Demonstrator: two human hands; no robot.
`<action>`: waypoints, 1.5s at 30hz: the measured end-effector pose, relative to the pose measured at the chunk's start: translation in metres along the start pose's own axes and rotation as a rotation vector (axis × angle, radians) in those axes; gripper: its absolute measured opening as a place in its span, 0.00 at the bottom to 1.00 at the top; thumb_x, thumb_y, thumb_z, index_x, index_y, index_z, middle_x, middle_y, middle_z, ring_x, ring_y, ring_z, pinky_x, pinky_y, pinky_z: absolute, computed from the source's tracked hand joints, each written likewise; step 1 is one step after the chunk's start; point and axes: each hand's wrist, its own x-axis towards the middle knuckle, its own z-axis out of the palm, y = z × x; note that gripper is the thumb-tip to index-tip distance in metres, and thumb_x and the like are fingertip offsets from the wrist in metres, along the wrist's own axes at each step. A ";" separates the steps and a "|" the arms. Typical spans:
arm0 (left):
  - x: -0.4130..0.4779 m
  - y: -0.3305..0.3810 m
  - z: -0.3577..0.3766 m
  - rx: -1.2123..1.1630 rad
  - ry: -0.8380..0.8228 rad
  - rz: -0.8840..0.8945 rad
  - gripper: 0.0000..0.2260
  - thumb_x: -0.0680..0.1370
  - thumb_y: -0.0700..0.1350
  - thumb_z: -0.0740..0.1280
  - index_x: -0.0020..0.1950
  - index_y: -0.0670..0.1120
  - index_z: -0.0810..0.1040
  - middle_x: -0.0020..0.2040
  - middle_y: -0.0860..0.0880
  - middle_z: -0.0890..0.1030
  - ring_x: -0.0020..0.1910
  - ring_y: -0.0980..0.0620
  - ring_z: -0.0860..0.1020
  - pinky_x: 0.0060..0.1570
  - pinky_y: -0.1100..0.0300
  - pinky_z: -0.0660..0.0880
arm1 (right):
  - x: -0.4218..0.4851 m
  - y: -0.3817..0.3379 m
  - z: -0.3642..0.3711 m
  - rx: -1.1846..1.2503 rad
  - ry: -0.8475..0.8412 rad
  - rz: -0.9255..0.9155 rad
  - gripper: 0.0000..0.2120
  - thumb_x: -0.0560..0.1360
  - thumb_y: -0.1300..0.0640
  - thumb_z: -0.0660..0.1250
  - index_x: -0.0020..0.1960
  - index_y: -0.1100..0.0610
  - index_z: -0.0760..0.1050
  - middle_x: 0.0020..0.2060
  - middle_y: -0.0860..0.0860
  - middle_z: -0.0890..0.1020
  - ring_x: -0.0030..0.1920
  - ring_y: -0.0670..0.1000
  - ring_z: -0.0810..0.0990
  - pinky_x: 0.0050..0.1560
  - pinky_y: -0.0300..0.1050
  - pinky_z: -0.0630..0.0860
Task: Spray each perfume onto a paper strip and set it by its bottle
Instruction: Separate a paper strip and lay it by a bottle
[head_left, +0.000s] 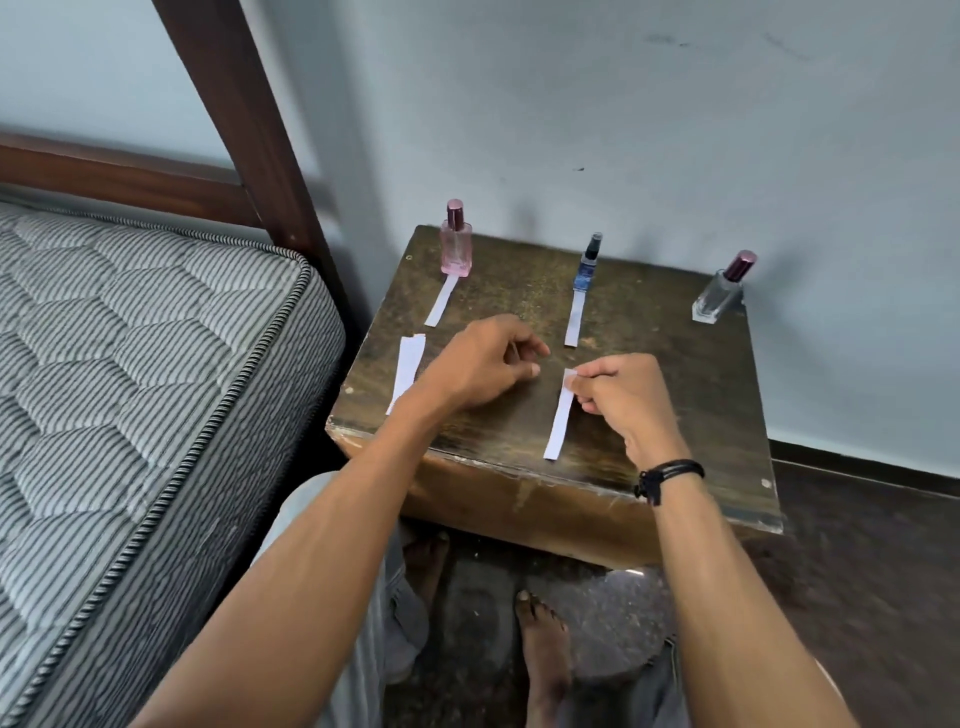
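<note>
Three perfume bottles stand along the back of a small wooden table: a pink bottle at the left, a slim blue spray bottle in the middle, a clear bottle with a maroon cap at the right. One paper strip lies in front of the pink bottle and another strip in front of the blue one. My right hand pinches the top end of a white strip hanging over the table's front. My left hand hovers beside it with loosely curled fingers, holding nothing.
A wider piece of white paper lies at the table's left edge, partly hidden by my left forearm. A striped mattress on a dark wooden bed frame stands close on the left. A wall is right behind the table. My bare feet are under it.
</note>
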 end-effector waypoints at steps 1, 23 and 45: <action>0.004 0.002 0.003 0.002 -0.012 0.012 0.08 0.76 0.45 0.74 0.55 0.50 0.85 0.48 0.54 0.81 0.45 0.57 0.78 0.47 0.63 0.74 | 0.000 0.001 0.000 -0.001 -0.002 0.002 0.07 0.73 0.61 0.78 0.39 0.53 0.84 0.35 0.51 0.86 0.35 0.47 0.84 0.49 0.49 0.85; 0.018 0.003 0.019 -0.123 -0.027 -0.066 0.03 0.82 0.45 0.65 0.49 0.50 0.77 0.45 0.55 0.80 0.44 0.56 0.76 0.47 0.59 0.72 | 0.004 -0.001 0.006 0.004 -0.117 -0.084 0.04 0.72 0.57 0.80 0.42 0.52 0.85 0.34 0.46 0.85 0.35 0.44 0.80 0.40 0.43 0.78; 0.016 0.003 0.011 -0.278 0.079 -0.114 0.07 0.77 0.46 0.74 0.39 0.53 0.81 0.32 0.56 0.81 0.31 0.60 0.78 0.43 0.57 0.80 | -0.005 -0.010 0.007 -0.009 -0.177 -0.078 0.05 0.72 0.59 0.80 0.40 0.53 0.85 0.38 0.55 0.87 0.35 0.45 0.79 0.42 0.45 0.75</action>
